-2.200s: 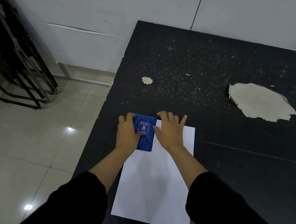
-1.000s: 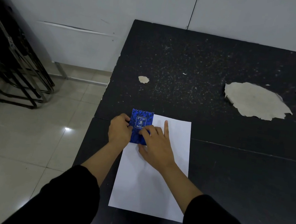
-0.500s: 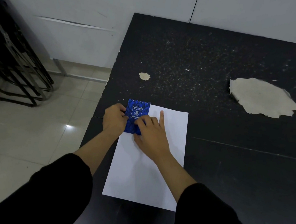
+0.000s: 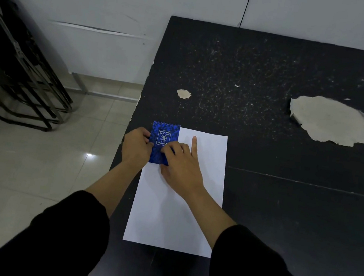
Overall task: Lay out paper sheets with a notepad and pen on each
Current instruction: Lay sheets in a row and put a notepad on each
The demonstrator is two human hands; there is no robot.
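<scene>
A small blue spiral-bound notepad (image 4: 164, 139) lies on the far-left corner of a white paper sheet (image 4: 176, 211) (black table (image 4: 282, 209) beneath), gripped at its edges by the left hand (image 4: 136, 147) and right hand (image 4: 182, 163), index finger extended.

Left of centre in the frame, the blue notepad (image 4: 164, 139) bears a pale framed label with several lines of print and a small emblem; the letters are too small to read.

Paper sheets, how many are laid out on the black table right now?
1. The white paper sheet lies near the black table's left edge, with the blue notepad at its far left corner under both hands. Off-frame table areas could hold more.
</scene>
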